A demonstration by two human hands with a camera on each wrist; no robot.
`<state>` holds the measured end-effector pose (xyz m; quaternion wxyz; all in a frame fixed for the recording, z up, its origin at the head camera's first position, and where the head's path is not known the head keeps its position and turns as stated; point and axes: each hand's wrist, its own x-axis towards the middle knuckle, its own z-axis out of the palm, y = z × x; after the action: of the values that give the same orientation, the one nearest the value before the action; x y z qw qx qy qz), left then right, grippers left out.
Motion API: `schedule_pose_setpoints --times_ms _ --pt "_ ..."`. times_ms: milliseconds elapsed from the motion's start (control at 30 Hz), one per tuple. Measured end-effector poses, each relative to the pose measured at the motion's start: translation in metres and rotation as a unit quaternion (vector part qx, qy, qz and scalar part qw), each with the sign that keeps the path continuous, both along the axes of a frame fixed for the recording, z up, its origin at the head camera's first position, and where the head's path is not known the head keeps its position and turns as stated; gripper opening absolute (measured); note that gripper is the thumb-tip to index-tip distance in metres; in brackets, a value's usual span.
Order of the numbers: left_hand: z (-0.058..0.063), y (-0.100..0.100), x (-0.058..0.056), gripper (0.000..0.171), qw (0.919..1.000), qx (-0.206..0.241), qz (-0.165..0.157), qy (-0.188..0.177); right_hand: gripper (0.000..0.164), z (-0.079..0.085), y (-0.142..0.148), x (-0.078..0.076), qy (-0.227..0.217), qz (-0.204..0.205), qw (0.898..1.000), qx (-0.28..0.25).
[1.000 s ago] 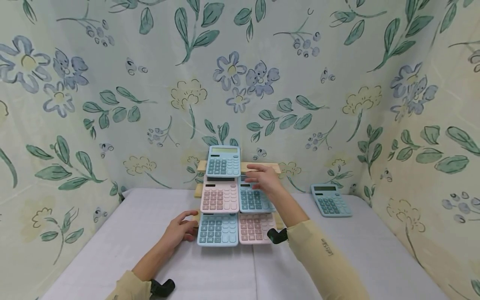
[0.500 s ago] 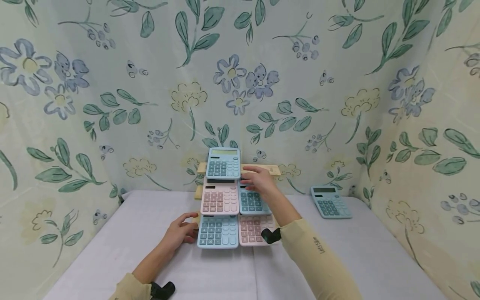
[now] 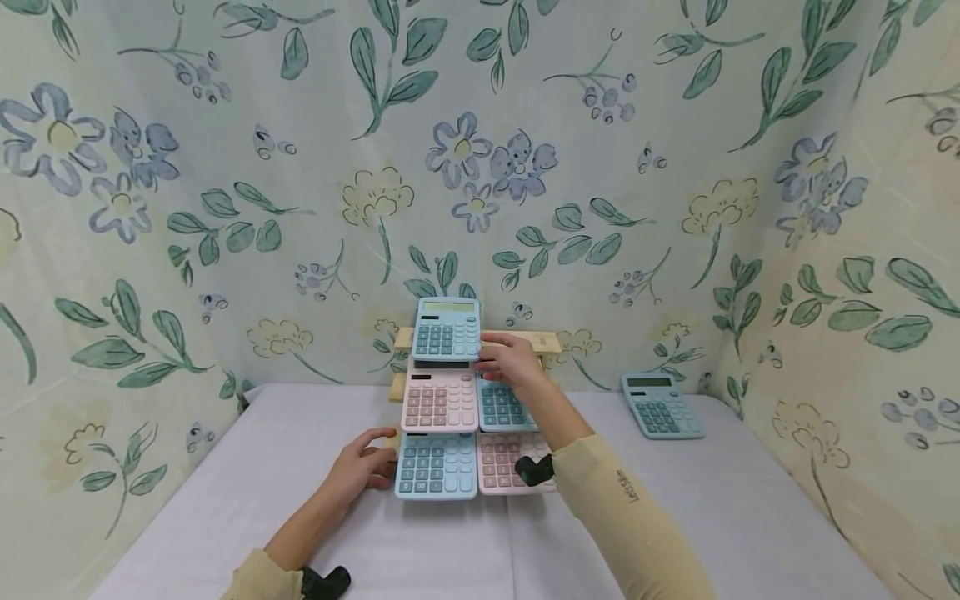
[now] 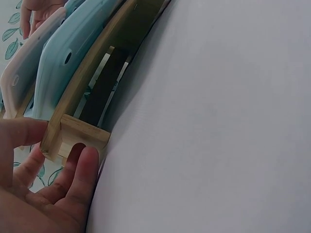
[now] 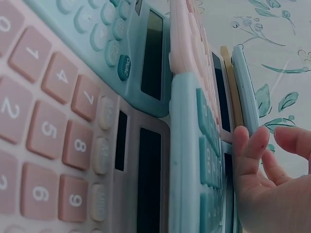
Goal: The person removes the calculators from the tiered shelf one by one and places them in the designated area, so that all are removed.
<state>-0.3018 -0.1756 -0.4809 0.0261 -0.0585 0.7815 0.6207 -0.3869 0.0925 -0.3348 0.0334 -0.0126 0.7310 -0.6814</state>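
1. One top blue calculator (image 3: 447,329) sits on the top step of a wooden rack (image 3: 550,340), on the left half, and it leans back a bit
2. Below it, on the middle step, a middle pink calculator (image 3: 440,402) sits on the left and a middle blue calculator (image 3: 502,407) sits on the right. The top blue calculator hides a bit of the pink one's top edge
3. On the low step, a low blue calculator (image 3: 437,468) is on the left and a low pink calculator (image 3: 497,462) is on the right, side by side
4. The right hand (image 3: 516,362) is up at the right side of the top blue calculator, with its fingers loose and a little bent. Its fingertips are by the edge, but I cannot tell if they touch it
5. That same hand covers part of the middle blue calculator
6. The left hand (image 3: 360,468) is down at the left end of the wooden rack, and it holds that end with bent fingers, next to the low blue calculator
7. A side blue calculator (image 3: 662,406) lies on the pale counter (image 3: 420,550), well to the right of the wooden rack
8. Both arms have tan sleeves (image 3: 630,517), and the right one has dark letters on it
9. A flowery cloth (image 3: 300,167) with green leaves hangs behind the wooden rack
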Motion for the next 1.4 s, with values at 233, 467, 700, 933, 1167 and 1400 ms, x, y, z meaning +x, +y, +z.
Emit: schedule_pose_setpoints --times_ms 233,467,700,933,1167,1400 --pt "0.0 0.0005 -0.0011 0.043 1.0 0.002 -0.004 0.003 0.044 0.0 -0.0037 -0.0004 -0.007 0.002 1.0 -0.012" --pt "0.0014 -0.0003 -0.0008 0.044 1.0 0.003 -0.006 0.007 0.047 -0.0016 -0.007 -0.002 -0.006 0.004 1.0 -0.027" --pt "0.0014 -0.0002 0.0021 0.045 1.0 0.003 -0.006 0.007 0.047 -0.0046 -0.01 -0.0032 -0.006 0.0 1.0 -0.028" --pt "0.0017 0.0006 0.0018 0.045 0.9999 0.004 -0.01 0.01 0.044 -0.0044 -0.0071 -0.0029 -0.005 0.0 0.999 -0.037" --pt "0.0028 0.001 0.0008 0.044 0.9999 0.004 -0.006 0.008 0.044 -0.0036 -0.0062 -0.0025 -0.006 -0.01 0.999 -0.039" --pt "0.0028 0.0004 0.0006 0.042 1.0 0.005 -0.004 0.007 0.045 -0.0038 -0.0061 -0.0022 -0.008 0.001 0.999 -0.045"
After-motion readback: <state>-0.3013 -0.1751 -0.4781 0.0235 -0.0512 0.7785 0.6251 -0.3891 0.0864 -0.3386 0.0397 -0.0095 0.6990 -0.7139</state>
